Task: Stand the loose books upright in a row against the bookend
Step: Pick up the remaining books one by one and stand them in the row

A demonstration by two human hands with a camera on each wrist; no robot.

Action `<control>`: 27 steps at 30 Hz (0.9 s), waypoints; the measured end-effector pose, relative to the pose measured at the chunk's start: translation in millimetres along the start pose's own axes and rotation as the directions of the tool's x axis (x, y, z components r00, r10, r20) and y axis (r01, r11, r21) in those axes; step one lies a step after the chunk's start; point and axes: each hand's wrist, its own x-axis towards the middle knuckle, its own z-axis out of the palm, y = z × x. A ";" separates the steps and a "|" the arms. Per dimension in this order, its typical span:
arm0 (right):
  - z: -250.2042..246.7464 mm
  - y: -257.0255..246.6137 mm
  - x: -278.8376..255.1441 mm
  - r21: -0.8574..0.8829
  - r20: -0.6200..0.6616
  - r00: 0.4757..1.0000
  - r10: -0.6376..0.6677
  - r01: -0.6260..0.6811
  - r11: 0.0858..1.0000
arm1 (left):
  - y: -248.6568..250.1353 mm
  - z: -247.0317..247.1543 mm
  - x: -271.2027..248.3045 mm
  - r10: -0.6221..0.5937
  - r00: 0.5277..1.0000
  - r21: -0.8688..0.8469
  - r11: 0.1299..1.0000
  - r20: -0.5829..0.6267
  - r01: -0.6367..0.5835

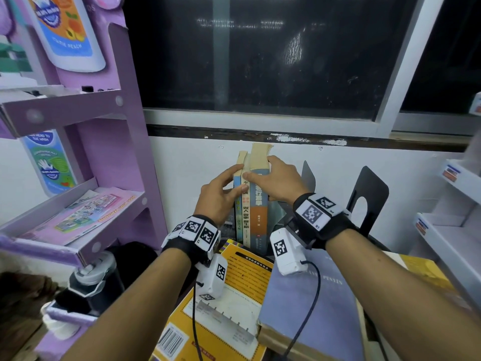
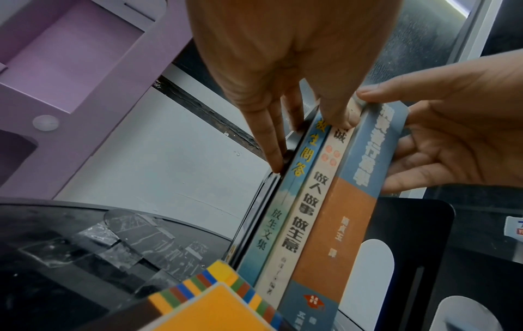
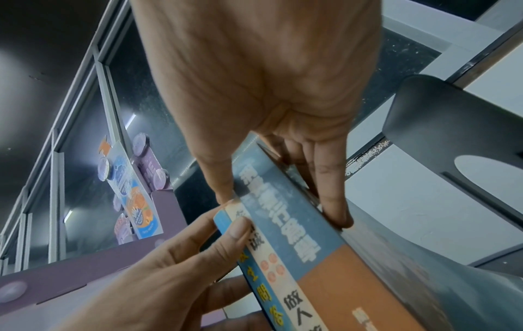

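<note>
three books stand upright between the two hands, long axes vertical, spines facing the person: a thin blue book [image 1: 237,204], a cream book [image 1: 246,212] and a thicker blue-and-orange book [image 1: 258,204], all touching side by side. the left hand [image 1: 218,196] has its grip pinching the row from the left, fingers flat along the thin blue book's outer cover and thumb on the spines. the right hand [image 1: 279,182] grips the thicker book from the right, thumb on its spine, fingers curled behind its far cover. a grey bookend [image 1: 308,175] stands just right of the row, behind the right hand; a black bookend [image 1: 369,196] stands further right of the row, well apart from it. in front of the row a yellow book [image 1: 234,303] and a lavender book [image 1: 312,308] lie flat on the table. left of the row stands a purple display shelf [image 1: 114,157].
</note>
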 end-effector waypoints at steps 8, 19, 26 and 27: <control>-14.4 3.6 -8.4 0.114 0.170 0.985 0.006 -0.026 0.993 | 11.1 -6.1 -1.2 -0.067 0.996 0.060 0.996 0.053 0.064; -67.6 25.3 -48.6 -0.266 0.296 0.946 0.128 -0.046 0.963 | 33.7 -20.0 -30.4 -0.146 0.986 0.209 0.965 -0.078 0.159; -83.4 57.0 -78.0 -0.431 0.314 0.903 0.295 -0.142 0.891 | 50.6 1.5 -55.2 -0.391 0.886 0.344 0.891 0.248 0.296; -83.4 61.6 -80.8 -0.427 0.306 0.897 0.318 -0.170 0.888 | 52.3 7.2 -58.5 -0.432 0.849 0.356 0.878 0.304 0.319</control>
